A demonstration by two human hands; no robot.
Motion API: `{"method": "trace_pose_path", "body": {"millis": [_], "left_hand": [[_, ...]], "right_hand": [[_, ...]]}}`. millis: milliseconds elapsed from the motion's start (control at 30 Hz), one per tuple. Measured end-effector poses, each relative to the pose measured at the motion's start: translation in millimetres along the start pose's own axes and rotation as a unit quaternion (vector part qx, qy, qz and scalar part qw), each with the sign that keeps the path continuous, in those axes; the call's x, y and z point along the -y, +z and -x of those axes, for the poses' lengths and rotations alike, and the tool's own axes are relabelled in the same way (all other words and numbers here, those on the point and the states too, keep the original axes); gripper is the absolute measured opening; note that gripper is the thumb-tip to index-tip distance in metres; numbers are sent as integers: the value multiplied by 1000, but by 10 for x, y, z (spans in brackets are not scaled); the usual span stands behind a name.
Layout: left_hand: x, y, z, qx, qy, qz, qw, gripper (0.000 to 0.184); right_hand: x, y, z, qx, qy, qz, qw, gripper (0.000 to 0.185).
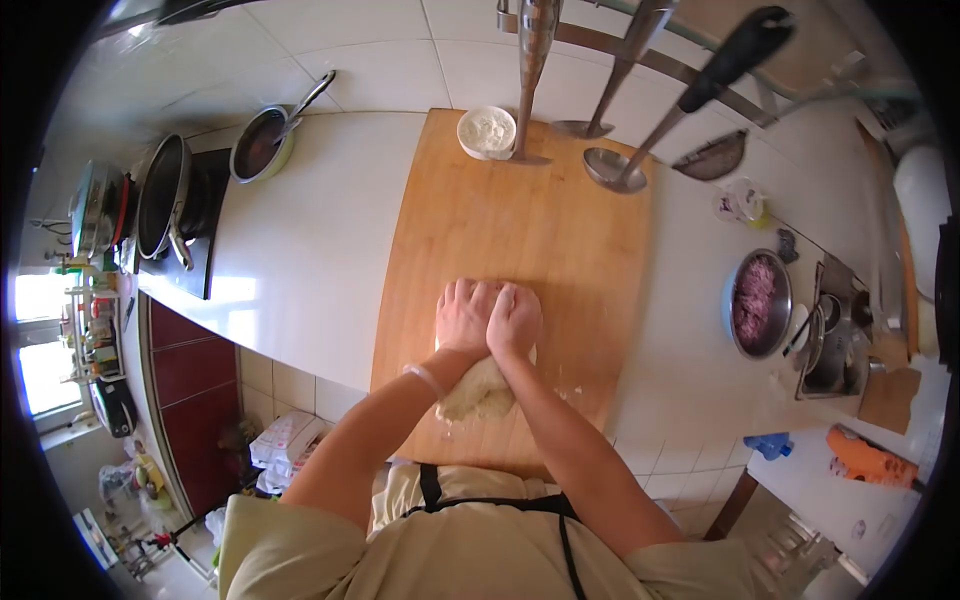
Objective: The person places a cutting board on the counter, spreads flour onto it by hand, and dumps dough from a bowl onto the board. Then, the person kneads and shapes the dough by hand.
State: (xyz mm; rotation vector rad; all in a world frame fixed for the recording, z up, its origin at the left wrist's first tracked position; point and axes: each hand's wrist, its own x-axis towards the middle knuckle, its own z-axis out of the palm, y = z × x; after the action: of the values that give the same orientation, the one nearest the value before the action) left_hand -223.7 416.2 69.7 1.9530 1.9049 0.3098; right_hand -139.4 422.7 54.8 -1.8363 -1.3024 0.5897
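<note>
Here, the left hand [465, 315] and right hand [514, 318] are pressing side by side on pale dough [478, 393], their fingers curling closed over it. The dough is lying on the near half of a wooden board [520, 230]. Beyond, a bowl of white powder [490, 128] is standing; rightward, a metal bowl [784, 300] is sitting on the counter [310, 200].
</note>
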Motion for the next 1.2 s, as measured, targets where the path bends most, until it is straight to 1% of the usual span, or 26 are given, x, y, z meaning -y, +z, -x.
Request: {"method": "trace_pose_path", "body": {"millis": [33, 67, 100, 133, 167, 200, 233, 267, 300, 333, 367, 400, 433, 467, 500, 533, 600, 667, 733, 800, 867, 900, 1000, 1067, 1133, 1200], "left_hand": [[-35, -74, 37, -6, 5, 3, 1000, 46], [-79, -143, 50, 6, -12, 30, 999, 52], [-131, -209, 74, 17, -30, 59, 998, 59], [1, -172, 135, 1, -6, 76, 997, 72], [130, -249, 166, 23, 4, 168, 985, 73], [223, -301, 136, 46, 16, 258, 965, 74], [185, -458, 53, 45, 18, 259, 965, 74], [112, -697, -59, 102, -61, 294, 949, 70], [65, -834, -85, 158, -139, 324, 922, 65], [17, -812, -9, 155, -136, 326, 923, 65], [-75, -738, 117, 211, -17, 154, 965, 59], [-161, -649, 268, 257, 103, -24, 961, 53], [-301, -755, 522, 214, 88, -17, 973, 40], [-504, -897, 710, 220, 29, -14, 975, 32], [-605, -845, 850, 227, 12, -66, 972, 27], [-416, -513, 1129, 78, 80, -48, 993, 25], [-467, -447, 1435, -54, 116, 43, 991, 32], [-371, -206, 1598, -149, 161, 19, 975, 39], [-353, -40, 1662, -138, 169, 6, 976, 41], [-299, 69, 1580, -127, 175, -9, 976, 43], [-280, 77, 1431, -126, 212, -57, 968, 40], [-263, 87, 1348, -130, 213, -43, 967, 37], [-292, -14, 983, -97, 210, -44, 972, 43], [-303, -16, 705, -90, 201, -32, 975, 39], [-328, -10, 474, -89, 181, -18, 979, 37], [-325, 24, 304, -94, 176, -15, 980, 34]], "right_hand": [[13, -12, -19, 21, 34, 13, 999, 31], [8, -56, -15, 42, 68, 26, 996, 34], [-20, -147, -2, 36, 60, 28, 997, 34], [-62, -250, 19, 90, 101, -87, 987, 37], [-18, -368, 38, 143, 139, -202, 959, 40], [6, -519, 104, 142, 134, -203, 960, 40], [148, -792, 256, 162, 23, -190, 968, 42], [250, -985, 420, 181, -88, -174, 964, 43], [273, -1059, 554, 157, -147, -193, 957, 40], [307, -1137, 659, 156, -151, -192, 957, 40], [333, -1222, 757, 198, -58, -230, 951, 37], [340, -1283, 813, 237, 39, -266, 934, 34], [336, -1253, 805, 236, 39, -264, 934, 34], [320, -1152, 786, 173, 88, -291, 937, 28], [288, -1035, 796, 110, 137, -316, 932, 23], [209, -932, 891, 87, 2, -235, 968, 26], [369, -1057, 1136, 102, -44, -119, 987, 28], [214, -1136, 1300, 87, -182, -26, 979, 31], [88, -1141, 1343, 84, -174, -56, 980, 35], [-15, -1110, 1299, 64, -195, -81, 975, 39], [-103, -1006, 1155, 69, -183, -86, 977, 41], [-153, -945, 1082, 57, -179, -100, 977, 41], [-120, -826, 833, 62, -144, -113, 981, 41], [-154, -711, 638, 56, -112, -127, 984, 41], [-215, -613, 502, 55, -95, -112, 988, 40], [-233, -553, 347, 40, -95, -53, 993, 39]]}}
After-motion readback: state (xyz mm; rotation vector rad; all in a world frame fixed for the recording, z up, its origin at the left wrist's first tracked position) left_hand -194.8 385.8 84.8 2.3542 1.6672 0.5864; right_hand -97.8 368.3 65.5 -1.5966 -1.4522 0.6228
